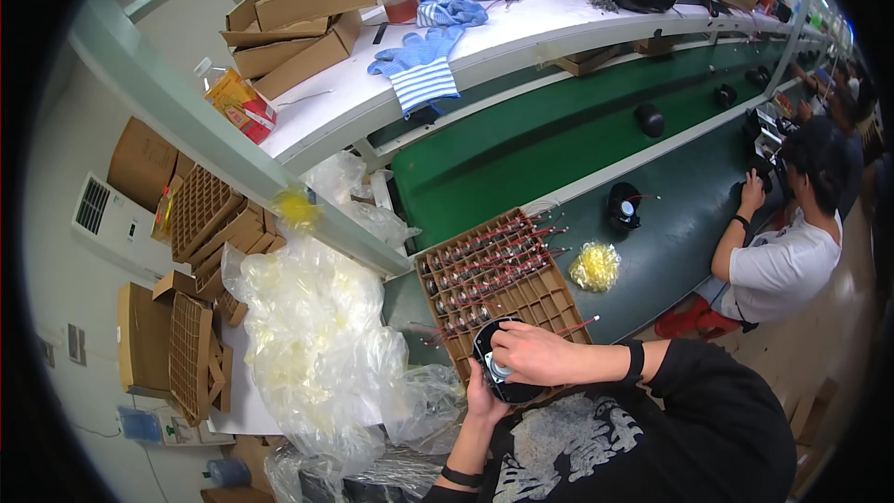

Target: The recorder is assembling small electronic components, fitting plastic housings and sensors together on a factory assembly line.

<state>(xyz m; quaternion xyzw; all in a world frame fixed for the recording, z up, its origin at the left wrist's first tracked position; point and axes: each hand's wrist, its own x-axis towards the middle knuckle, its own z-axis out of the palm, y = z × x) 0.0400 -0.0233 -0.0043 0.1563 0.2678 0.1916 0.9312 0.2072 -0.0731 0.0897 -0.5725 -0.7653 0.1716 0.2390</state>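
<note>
My left hand (481,398) grips the lower left edge of a round black speaker part (486,346) with a silver centre, held over the near end of a brown cardboard divider tray (549,298). My right hand (533,354) lies across the top of the same part, fingers curled on it. The tray's far cells hold several small parts with red wires (484,256); the near cells look bare.
Crumpled clear plastic bags (317,345) pile up to the left. A yellow bag (595,266) and a black speaker (625,206) lie on the dark bench by the green conveyor belt (559,121). Another person (792,242) works to the right. Boxes and striped gloves (421,65) sit on the shelf.
</note>
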